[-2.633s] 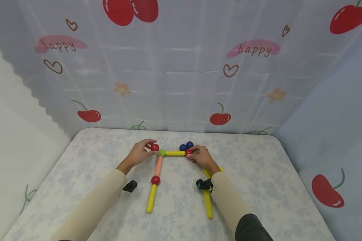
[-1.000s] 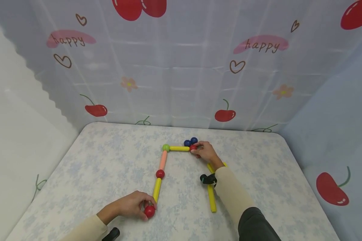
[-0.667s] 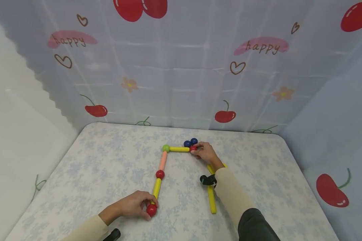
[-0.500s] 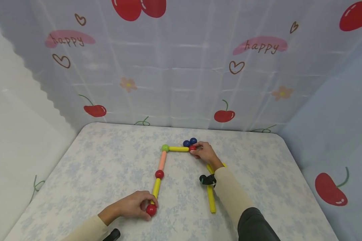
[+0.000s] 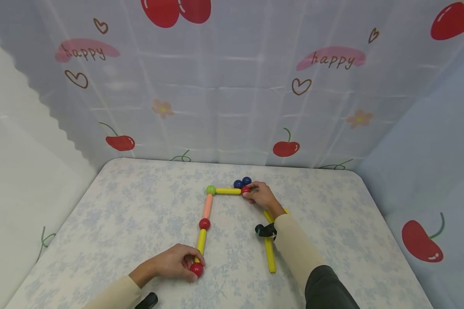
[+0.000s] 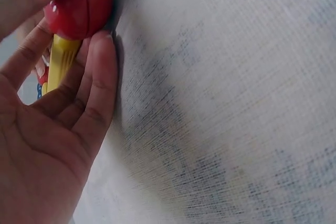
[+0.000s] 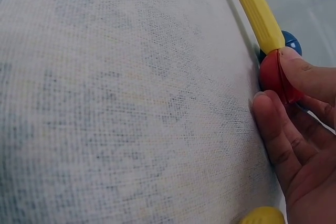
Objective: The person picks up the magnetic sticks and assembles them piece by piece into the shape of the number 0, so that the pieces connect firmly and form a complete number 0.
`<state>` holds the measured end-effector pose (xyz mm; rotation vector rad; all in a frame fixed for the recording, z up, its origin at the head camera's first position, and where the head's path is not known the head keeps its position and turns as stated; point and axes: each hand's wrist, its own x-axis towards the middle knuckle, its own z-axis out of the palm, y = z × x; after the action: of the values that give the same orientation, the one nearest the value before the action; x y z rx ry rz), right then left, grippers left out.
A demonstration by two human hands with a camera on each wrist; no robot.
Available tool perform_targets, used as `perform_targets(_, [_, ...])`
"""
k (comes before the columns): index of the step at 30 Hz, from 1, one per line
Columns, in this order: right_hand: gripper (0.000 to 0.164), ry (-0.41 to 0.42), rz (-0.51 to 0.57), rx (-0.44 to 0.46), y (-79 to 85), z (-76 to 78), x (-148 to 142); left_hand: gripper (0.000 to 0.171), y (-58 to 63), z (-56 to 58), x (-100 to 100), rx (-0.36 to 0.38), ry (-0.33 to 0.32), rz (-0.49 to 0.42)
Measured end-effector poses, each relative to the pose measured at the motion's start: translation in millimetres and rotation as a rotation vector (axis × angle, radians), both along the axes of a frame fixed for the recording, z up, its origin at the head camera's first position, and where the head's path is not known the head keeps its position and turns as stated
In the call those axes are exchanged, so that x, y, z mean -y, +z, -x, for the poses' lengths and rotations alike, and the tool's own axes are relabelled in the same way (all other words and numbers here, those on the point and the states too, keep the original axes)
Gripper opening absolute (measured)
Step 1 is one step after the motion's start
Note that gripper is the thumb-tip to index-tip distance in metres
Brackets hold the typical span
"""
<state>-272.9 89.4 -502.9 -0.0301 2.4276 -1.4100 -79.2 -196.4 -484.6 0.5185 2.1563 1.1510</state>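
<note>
a pink stick [image 5: 207,207] lies on blue-mottled tabletop [image 5: 139,214], cherry-printed curtain [image 5: 232,107] behind.

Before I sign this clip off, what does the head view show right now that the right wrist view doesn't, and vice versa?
Only the head view shows the left hand pinching the near red ball, the pink stick and the printed cherries on the backdrop.

Only the right wrist view shows the seam round the far red ball and the ridges along its yellow stick.

Both show the right hand pinching that far ball at the stick's end, with blue beside it.
</note>
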Motion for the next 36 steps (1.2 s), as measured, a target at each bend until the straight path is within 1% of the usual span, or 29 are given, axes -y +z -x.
perform_targets(3, [0.043,-0.002,-0.013,-0.002,-0.1,-0.5,1,0.023,-0.6,1.2,1,0.012,-0.006,0.001])
perform_targets(8, [0.043,-0.008,-0.019,-0.012,-1.7,-0.5,1,0.022,0.1,5.3,-1,-0.02,-0.02,-0.006])
perform_targets(15, [0.044,-0.018,-0.031,-0.012,-2.5,0.3,2,0.023,-0.7,10.3,-1,-0.049,-0.018,-0.026])
perform_targets(23, [0.046,0.003,-0.023,-0.019,0.2,1.1,2,0.023,-4.3,16.4,1,-0.005,-0.008,-0.038])
perform_targets(26, [0.049,0.023,-0.043,-0.033,1.3,-0.3,0,0.023,-5.5,17.6,2,0.0,-0.013,-0.043])
perform_targets(29, [0.051,0.037,-0.092,-0.064,5.5,-4.4,-4,0.023,-5.8,18.9,2,0.008,-0.017,-0.04])
perform_targets(31, [0.051,0.039,-0.138,-0.097,11.5,-9.6,-8,0.023,-5.3,20.0,2,0.014,-0.018,-0.034])
perform_targets(34, [0.045,0.054,-0.186,-0.134,23.1,-20.7,-15,0.022,-3.6,21.7,1,0.035,-0.014,-0.033])
perform_targets(36, [0.041,0.095,-0.195,-0.141,31.7,-30.8,-20,0.022,-2.8,22.3,2,0.052,-0.009,-0.033])
